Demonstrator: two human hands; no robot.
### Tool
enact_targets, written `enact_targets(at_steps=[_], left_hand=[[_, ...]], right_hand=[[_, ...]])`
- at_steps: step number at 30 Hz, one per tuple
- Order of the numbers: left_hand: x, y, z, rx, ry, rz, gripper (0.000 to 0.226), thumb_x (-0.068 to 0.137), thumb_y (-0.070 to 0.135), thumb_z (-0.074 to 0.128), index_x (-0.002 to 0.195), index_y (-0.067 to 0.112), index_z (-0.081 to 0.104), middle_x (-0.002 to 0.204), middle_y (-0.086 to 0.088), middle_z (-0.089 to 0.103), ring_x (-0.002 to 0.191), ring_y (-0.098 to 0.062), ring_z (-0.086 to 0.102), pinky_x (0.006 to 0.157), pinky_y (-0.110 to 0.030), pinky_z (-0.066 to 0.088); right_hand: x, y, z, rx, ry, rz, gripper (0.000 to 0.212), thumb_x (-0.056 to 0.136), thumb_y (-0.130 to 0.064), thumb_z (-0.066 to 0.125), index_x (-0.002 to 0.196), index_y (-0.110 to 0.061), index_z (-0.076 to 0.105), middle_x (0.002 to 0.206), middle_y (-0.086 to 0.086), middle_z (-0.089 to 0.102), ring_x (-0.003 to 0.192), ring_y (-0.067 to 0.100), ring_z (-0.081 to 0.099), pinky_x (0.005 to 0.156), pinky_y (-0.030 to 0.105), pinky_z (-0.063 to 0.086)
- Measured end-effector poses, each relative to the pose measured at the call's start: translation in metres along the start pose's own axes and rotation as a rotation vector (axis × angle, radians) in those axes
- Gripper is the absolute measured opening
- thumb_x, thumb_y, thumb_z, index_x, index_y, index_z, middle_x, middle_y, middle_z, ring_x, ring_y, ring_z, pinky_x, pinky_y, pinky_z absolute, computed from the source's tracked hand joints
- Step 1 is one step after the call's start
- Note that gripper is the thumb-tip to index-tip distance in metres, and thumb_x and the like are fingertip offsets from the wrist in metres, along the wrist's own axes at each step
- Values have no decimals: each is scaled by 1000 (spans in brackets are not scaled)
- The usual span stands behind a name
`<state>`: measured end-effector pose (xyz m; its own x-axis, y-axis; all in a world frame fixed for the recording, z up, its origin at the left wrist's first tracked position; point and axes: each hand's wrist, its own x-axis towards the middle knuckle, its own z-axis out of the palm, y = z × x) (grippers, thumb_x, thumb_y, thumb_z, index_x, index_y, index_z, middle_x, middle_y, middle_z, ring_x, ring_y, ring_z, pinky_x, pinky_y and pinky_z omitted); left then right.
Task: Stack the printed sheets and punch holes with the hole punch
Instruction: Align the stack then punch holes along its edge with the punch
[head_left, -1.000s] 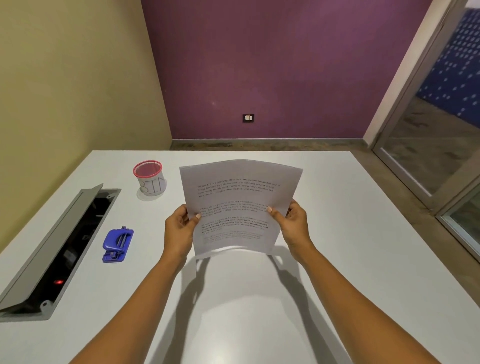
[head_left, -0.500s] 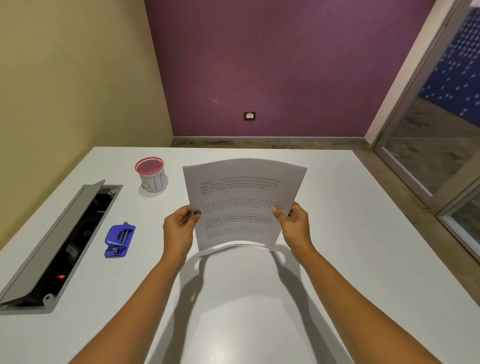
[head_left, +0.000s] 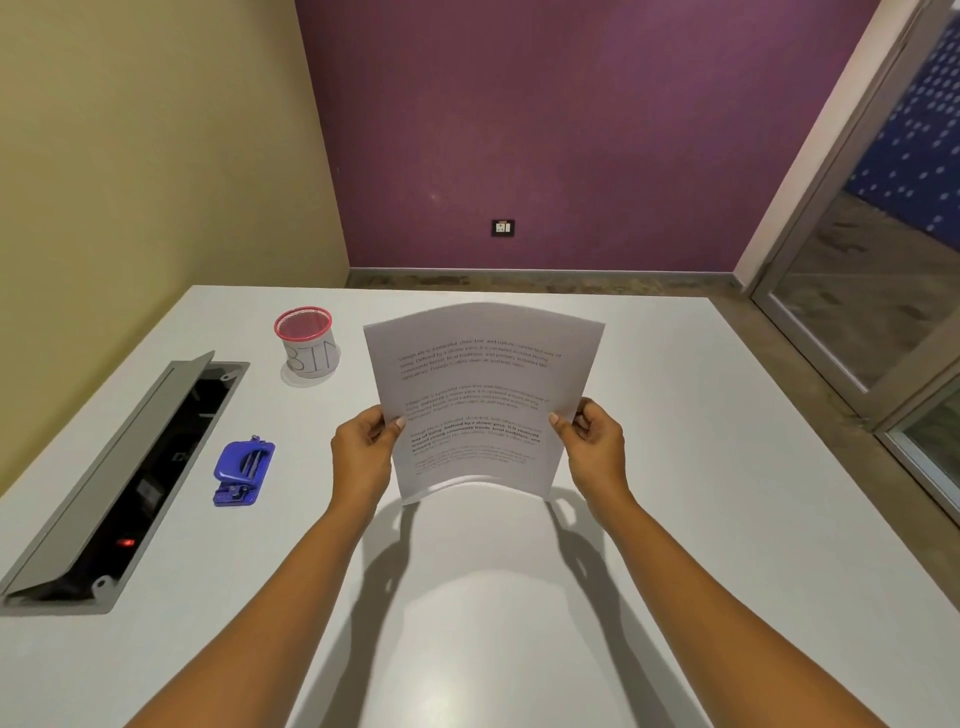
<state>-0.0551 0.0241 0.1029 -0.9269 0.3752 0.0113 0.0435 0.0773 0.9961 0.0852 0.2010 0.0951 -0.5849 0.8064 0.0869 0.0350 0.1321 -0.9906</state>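
I hold a stack of printed sheets upright above the white table, bowed slightly, with its bottom edge just off the tabletop. My left hand grips the stack's left edge and my right hand grips its right edge, thumbs on the printed face. A blue hole punch lies flat on the table well to the left of my left hand, untouched.
A small cup with a red rim, lettered BIN, stands at the back left. A grey cable box with its lid raised is sunk into the table's left side. A glass door is at the right.
The sheets and both hands stay almost as they were; the stack's bottom edge has lifted slightly and bowed more. The hole punch has not moved.
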Motion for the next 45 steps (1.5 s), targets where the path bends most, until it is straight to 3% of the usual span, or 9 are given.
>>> enact_targets(at_steps=[4, 8, 12, 20, 26, 32, 35, 42, 45], left_hand=[[-2, 3, -2, 8, -8, 25, 24, 86, 3, 57, 100, 21, 61, 96, 4, 66, 85, -6, 62, 75, -16, 46], [-8, -5, -6, 43, 52, -6, 27, 83, 0, 60, 109, 10, 61, 101, -3, 65, 92, -16, 61, 87, -27, 47], [-11, -11, -7, 90, 72, -23, 16, 84, 0, 59, 97, 6, 67, 94, -8, 69, 87, -22, 63, 88, -32, 49], [-6, -2, -7, 58, 67, 35, 21, 83, 0, 60, 95, 16, 66, 91, -1, 68, 83, -15, 64, 82, -24, 48], [-9, -8, -3, 83, 70, 12, 21, 85, 4, 60, 105, 4, 67, 98, -2, 67, 84, -16, 62, 73, -16, 44], [-7, 0, -4, 60, 79, 51, 18, 84, 4, 60, 98, 14, 67, 93, 3, 67, 77, -6, 62, 70, -15, 45], [-7, -1, -6, 65, 61, 46, 23, 82, 3, 62, 103, 12, 66, 96, 2, 67, 83, -12, 63, 77, -22, 47], [-9, -5, -5, 58, 80, 27, 20, 85, 7, 60, 104, 10, 67, 94, 3, 67, 78, -6, 63, 68, -14, 44], [-9, -3, -5, 41, 69, 28, 22, 83, 5, 62, 105, 10, 66, 97, 2, 67, 81, -10, 63, 72, -16, 45]], right_hand=[[1, -2, -2, -3, 14, -30, 18, 88, -13, 60, 82, -30, 58, 87, -13, 67, 82, 7, 63, 70, 14, 50], [-7, 11, -4, -13, 0, 19, 14, 88, -12, 61, 99, -21, 60, 95, -7, 65, 89, 13, 62, 80, 26, 51], [-9, 12, -2, 3, -6, 53, 14, 90, -9, 56, 99, -19, 59, 94, -6, 65, 89, 16, 61, 82, 28, 51], [-6, 2, -6, 18, 16, 1, 12, 89, -13, 59, 99, -21, 59, 91, -15, 65, 86, -1, 62, 63, 6, 50], [-10, 9, -4, -42, 5, 25, 5, 90, -12, 57, 92, -16, 59, 88, -7, 65, 84, 14, 61, 69, 14, 49], [-9, 2, -1, -33, 28, -14, 7, 90, -15, 57, 90, -22, 59, 86, -14, 64, 80, 6, 61, 64, 11, 51], [-11, 2, -3, -45, 23, -31, 7, 88, -16, 60, 91, -23, 59, 87, -18, 64, 81, -1, 60, 64, 4, 49], [-12, 3, -2, -64, 35, -50, 7, 92, -13, 54, 92, -15, 60, 89, -5, 65, 82, 9, 60, 68, 12, 50], [-12, 2, -3, -53, 46, -71, 6, 91, -13, 55, 93, -16, 61, 90, -4, 65, 85, 12, 60, 74, 15, 49]])
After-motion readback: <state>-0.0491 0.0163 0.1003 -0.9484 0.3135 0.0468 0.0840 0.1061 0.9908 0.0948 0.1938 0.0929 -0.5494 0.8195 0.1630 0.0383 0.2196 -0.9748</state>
